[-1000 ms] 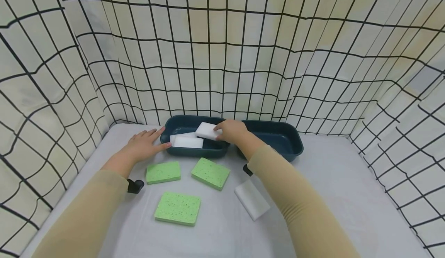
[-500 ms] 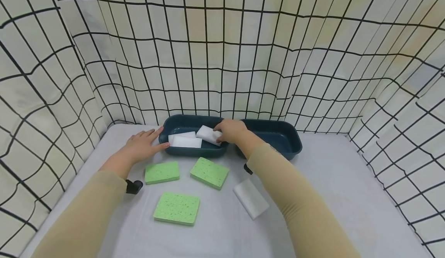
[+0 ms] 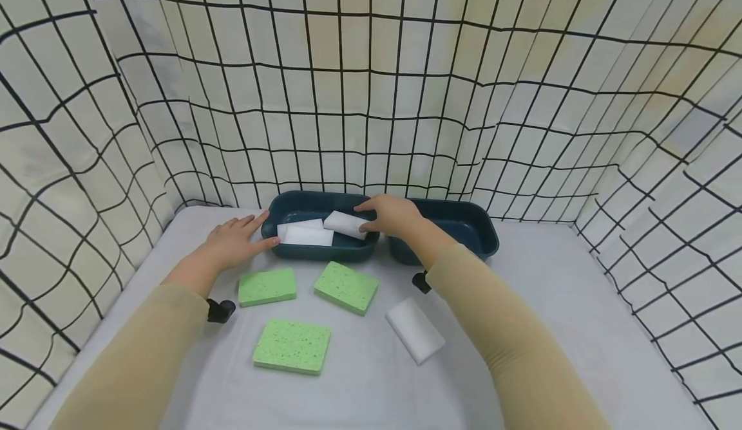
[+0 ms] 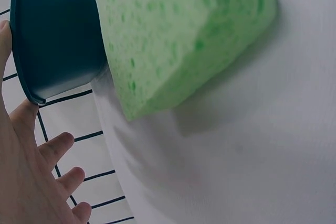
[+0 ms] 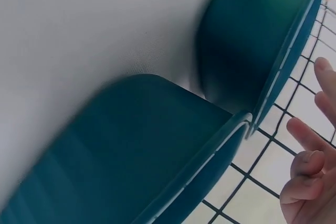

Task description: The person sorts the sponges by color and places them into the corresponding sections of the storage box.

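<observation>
Two hands at left tray (image 3: 272,214).
Right hand (image 3: 391,215) pinches white sponge (image 3: 346,223) lying inside tray (beside second white sponge (image 3: 307,235)); left hand (image 3: 232,244), fingers straight and apart, rests flat against tray's outer left rim.

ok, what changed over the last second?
The right hand lowered the white sponge from above the rim down into the left tray, against the other white sponges; its fingers still rest on it. The left hand stayed flat on the table, touching the tray's edge. Green sponges, the loose white block and the right tray have not moved.
</observation>
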A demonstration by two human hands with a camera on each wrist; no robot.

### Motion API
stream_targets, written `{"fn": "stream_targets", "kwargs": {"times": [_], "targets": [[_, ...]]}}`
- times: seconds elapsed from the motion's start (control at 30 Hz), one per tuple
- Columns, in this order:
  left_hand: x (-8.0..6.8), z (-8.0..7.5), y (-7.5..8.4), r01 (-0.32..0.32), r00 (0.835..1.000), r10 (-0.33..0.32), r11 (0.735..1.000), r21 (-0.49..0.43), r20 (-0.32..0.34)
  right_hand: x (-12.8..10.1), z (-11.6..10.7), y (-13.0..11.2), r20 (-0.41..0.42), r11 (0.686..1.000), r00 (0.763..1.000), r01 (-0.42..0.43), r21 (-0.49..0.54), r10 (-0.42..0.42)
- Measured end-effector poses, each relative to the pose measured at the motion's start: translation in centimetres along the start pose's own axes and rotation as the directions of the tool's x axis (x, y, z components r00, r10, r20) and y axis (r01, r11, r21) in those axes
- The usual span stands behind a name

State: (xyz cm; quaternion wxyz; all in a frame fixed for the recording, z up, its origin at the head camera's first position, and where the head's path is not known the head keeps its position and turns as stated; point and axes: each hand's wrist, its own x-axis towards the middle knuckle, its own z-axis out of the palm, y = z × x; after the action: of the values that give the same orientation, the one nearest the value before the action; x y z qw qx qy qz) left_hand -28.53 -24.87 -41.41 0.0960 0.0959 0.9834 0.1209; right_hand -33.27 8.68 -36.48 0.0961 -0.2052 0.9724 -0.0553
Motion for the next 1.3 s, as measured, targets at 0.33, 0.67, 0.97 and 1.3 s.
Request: {"fn": "stream_targets", "kwargs": {"times": [0.33, 0.67, 0.97, 1.3], "targets": [[-0.1, -0.1, 0.2, 0.009, 1.000, -0.009, 1.000, 0.002, 0.006, -4.8, 0.4, 1.5, -0.092, 0.997, 0.996, -0.006, 0.074, 0.013], [-0.1, 0.0, 0.0, 0.003, 1.000, -0.003, 1.000, 0.010, -0.003, -11.0, 2.3, 3.9, -0.129, 0.991, 0.991, -0.013, 0.137, 0.031], [0.0, -0.1, 0.1, -0.006, 1.000, 0.006, 1.000, 0.009, -0.003, -17.0, 5.7, 5.1, -0.182, 0.989, 0.983, 0.018, 0.147, 0.009], [0.0, 0.0, 0.0, -0.002, 1.000, 0.002, 1.000, -0.009, -0.004, -20.3, 7.7, 4.9, -0.141, 0.988, 0.990, 0.045, 0.151, -0.023]]}}
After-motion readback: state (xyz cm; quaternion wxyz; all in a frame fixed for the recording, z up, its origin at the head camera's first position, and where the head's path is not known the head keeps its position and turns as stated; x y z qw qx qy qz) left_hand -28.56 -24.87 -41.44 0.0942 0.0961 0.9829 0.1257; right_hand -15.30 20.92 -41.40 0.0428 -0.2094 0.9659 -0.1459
